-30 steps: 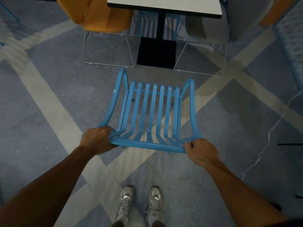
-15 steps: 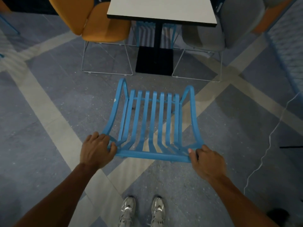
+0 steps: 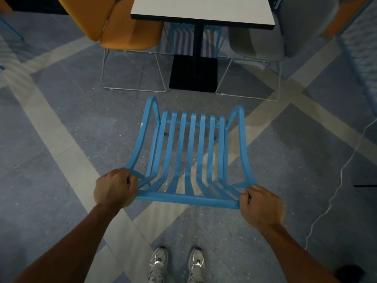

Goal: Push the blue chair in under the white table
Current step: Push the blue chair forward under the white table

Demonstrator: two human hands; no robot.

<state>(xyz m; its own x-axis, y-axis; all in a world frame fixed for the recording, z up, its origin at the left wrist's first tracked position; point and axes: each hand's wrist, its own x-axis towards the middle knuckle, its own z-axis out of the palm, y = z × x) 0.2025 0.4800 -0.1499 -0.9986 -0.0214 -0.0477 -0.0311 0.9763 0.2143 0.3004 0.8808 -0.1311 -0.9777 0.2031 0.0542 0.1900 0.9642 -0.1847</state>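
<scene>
A blue slatted chair point(image 3: 191, 152) stands on the floor in front of me, its seat facing the white table point(image 3: 202, 11) at the top of the view. A stretch of bare floor separates the chair's front from the table's black base point(image 3: 193, 74). My left hand point(image 3: 114, 188) is closed around the left end of the chair's top back rail. My right hand point(image 3: 260, 203) is closed around the rail's right end.
An orange chair point(image 3: 126, 27) on a white wire frame stands left of the table, a grey chair point(image 3: 257, 43) on the right. Another blue chair point(image 3: 183, 37) shows behind the table post. A white cable point(image 3: 334, 186) trails across the floor at right. My shoes point(image 3: 175, 264) are below.
Both hands loosened on the back rail half a second ago and have closed around it again. The table has come lower and nearer in the view.
</scene>
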